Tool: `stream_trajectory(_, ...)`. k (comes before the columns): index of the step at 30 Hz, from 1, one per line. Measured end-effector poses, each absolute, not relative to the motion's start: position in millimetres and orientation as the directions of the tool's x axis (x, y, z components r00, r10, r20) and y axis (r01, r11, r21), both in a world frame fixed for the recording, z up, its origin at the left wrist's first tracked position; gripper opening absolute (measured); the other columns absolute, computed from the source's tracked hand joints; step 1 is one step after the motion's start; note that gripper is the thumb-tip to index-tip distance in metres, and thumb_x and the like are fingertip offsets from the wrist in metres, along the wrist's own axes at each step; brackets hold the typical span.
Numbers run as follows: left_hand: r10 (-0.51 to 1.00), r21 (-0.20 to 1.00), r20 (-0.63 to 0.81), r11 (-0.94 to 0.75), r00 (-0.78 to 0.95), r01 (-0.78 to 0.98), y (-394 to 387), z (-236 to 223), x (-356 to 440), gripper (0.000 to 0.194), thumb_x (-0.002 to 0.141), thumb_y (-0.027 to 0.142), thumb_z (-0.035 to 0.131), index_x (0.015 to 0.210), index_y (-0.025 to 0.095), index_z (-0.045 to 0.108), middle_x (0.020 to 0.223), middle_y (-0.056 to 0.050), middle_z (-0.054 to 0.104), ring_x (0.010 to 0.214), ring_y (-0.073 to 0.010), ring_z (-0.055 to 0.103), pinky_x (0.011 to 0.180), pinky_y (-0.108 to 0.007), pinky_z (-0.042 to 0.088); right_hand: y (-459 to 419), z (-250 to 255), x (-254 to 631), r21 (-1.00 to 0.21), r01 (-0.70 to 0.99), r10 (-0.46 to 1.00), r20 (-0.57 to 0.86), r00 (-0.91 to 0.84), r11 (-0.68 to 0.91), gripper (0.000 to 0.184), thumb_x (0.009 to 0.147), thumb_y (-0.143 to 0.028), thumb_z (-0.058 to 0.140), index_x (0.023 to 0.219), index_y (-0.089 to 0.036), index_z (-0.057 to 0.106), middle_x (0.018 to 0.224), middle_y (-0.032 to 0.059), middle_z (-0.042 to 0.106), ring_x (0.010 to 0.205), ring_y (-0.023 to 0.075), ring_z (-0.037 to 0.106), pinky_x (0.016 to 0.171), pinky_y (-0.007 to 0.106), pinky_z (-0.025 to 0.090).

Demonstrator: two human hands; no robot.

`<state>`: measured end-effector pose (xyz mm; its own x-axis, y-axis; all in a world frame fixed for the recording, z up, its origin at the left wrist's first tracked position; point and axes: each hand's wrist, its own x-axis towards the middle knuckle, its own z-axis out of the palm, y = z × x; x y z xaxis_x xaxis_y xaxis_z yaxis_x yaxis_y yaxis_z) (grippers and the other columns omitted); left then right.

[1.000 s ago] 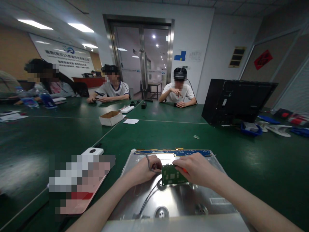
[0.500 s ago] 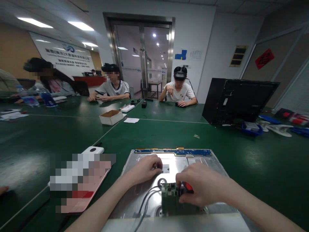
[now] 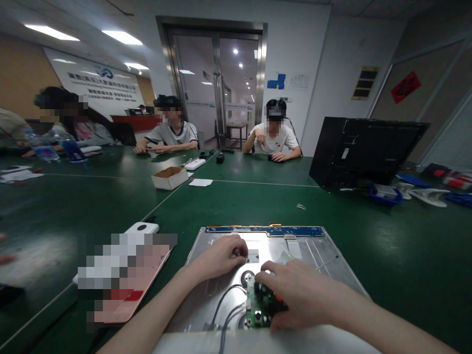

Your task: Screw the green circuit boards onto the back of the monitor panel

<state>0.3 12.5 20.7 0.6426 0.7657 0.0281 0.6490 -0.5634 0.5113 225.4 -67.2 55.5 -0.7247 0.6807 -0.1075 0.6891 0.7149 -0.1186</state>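
In the head view, a silvery metal display panel [image 3: 221, 290] lies before me, a narrow blue circuit strip [image 3: 302, 232] along its far edge. My left hand [image 3: 224, 255] rests on the panel's left half with curled fingers pinched together; whatever they hold, if anything, is hidden. With thumb and fingers, my right hand [image 3: 302, 292] grips a green circuit board [image 3: 254, 307] low over the panel's near half. A small red part shows beneath those fingers. Dark cables [image 3: 225, 307] run beside the board's left side. A pale flat ribbon [image 3: 293, 248] descends from the strip.
Left of the panel lie a white device [image 3: 147, 228] and a pinkish flat case [image 3: 147, 280]. An open box [image 3: 169, 179] stands farther off. A black monitor [image 3: 365, 152] and a blue tray [image 3: 385, 195] are at the right. Several people sit around the green table [image 3: 258, 201].
My right hand has shifted slightly left, and the green board has tipped from steeply raised to flatter, showing more of its face. My left hand stays in place.
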Motion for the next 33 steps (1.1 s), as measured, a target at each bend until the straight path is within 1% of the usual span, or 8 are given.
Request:
stream_trajectory(14, 0.759, 0.526, 0.015, -0.559, 0.651, 0.64, 14.9, 20.3, -4.5, 0.017, 0.087, 0.032, 0.061, 0.093, 0.02, 0.071, 0.087, -0.004, 0.068, 0.081, -0.0214, 0.061, 0.074, -0.029, 0.046, -57.9, 56.8, 231.0, -0.244, 0.652, 0.641, -0.134, -0.756, 0.718, 0.047, 0.077, -0.045, 0.078, 0.116, -0.023, 0.064, 0.12, 0.0096, 0.07, 0.093, 0.0293, 0.07, 0.07, 0.036, 0.05)
stream_trajectory(16, 0.758, 0.525, 0.008, -0.558, 0.652, 0.642, 15.9, 20.9, -5.9, 0.017, 0.086, 0.032, 0.062, 0.094, 0.02, 0.071, 0.087, -0.004, 0.068, 0.081, -0.0213, 0.061, 0.074, -0.029, 0.046, -57.1, 64.0, 235.8, -0.301, 0.634, 0.657, -0.034, -0.753, 0.712, 0.04, 0.082, -0.038, 0.075, 0.118, -0.024, 0.064, 0.124, 0.0086, 0.069, 0.097, 0.0287, 0.069, 0.075, 0.037, 0.052)
stream_trajectory(19, 0.758, 0.521, -0.007, -0.555, 0.653, 0.649, 17.6, 21.4, -8.0, 0.015, 0.084, 0.031, 0.064, 0.092, 0.02, 0.07, 0.086, -0.003, 0.068, 0.08, -0.0211, 0.06, 0.072, -0.028, 0.045, -55.1, 75.0, 246.6, -0.477, 0.538, 0.707, 0.317, -0.632, 0.695, 0.03, 0.089, -0.017, 0.056, 0.118, -0.023, 0.063, 0.117, 0.0076, 0.071, 0.1, 0.0218, 0.068, 0.083, 0.035, 0.052)
stream_trajectory(21, 0.76, 0.517, -0.015, -0.55, 0.649, 0.656, 18.4, 21.5, -9.0, 0.013, 0.083, 0.03, 0.065, 0.09, 0.02, 0.07, 0.085, -0.003, 0.067, 0.079, -0.0211, 0.06, 0.072, -0.028, 0.044, -52.2, 80.5, 254.5, -0.641, 0.42, 0.764, 0.485, -0.426, 0.642, 0.028, 0.084, -0.013, 0.05, 0.107, -0.021, 0.065, 0.095, 0.0053, 0.074, 0.072, 0.0161, 0.067, 0.067, 0.03, 0.052)
stream_trajectory(23, 0.764, 0.512, -0.019, -0.546, 0.644, 0.663, 18.8, 21.5, -9.5, 0.012, 0.083, 0.03, 0.065, 0.088, 0.02, 0.069, 0.083, -0.003, 0.067, 0.079, -0.0212, 0.06, 0.071, -0.028, 0.043, -46.5, 83.5, 261.6, -0.842, 0.182, 0.852, 0.46, -0.25, 0.508, 0.026, 0.078, -0.017, 0.05, 0.099, -0.021, 0.064, 0.081, 0.0027, 0.072, 0.047, 0.0113, 0.054, 0.049, 0.027, 0.046)
stream_trajectory(26, 0.769, 0.507, -0.023, -0.542, 0.639, 0.67, 18.6, 21.7, -9.5, 0.012, 0.083, 0.031, 0.065, 0.085, 0.02, 0.069, 0.082, -0.003, 0.066, 0.079, -0.0213, 0.06, 0.072, -0.028, 0.042, -30.5, 79.7, 270.3, -0.934, -0.192, 0.924, 0.335, -0.183, 0.301, 0.034, 0.068, -0.027, 0.052, 0.098, -0.02, 0.064, 0.098, 0.009, 0.074, 0.059, 0.0172, 0.063, 0.05, 0.029, 0.049)
stream_trajectory(29, 0.772, 0.501, -0.027, -0.539, 0.635, 0.677, 18.0, 22.1, -8.8, 0.011, 0.083, 0.029, 0.064, 0.084, 0.019, 0.068, 0.082, -0.003, 0.066, 0.078, -0.021, 0.06, 0.072, -0.028, 0.042, -8.0, 60.7, 278.3, -0.952, -0.236, 0.942, 0.25, -0.225, 0.196, 0.033, 0.071, -0.032, 0.049, 0.095, -0.016, 0.066, 0.085, 0.0107, 0.074, 0.062, 0.0206, 0.066, 0.051, 0.031, 0.051)
stream_trajectory(33, 0.774, 0.491, -0.037, -0.536, 0.632, 0.686, 17.3, 23.4, -7.3, 0.008, 0.081, 0.023, 0.06, 0.081, 0.018, 0.066, 0.08, -0.003, 0.065, 0.074, -0.02, 0.059, 0.068, -0.028, 0.041, 18.6, 16.6, 289.1, -0.959, -0.279, 0.949, 0.133, -0.285, 0.05, 0.033, 0.092, -0.042, 0.05, 0.091, -0.013, 0.066, 0.073, 0.0062, 0.068, 0.055, 0.0159, 0.061, 0.048, 0.028, 0.049)
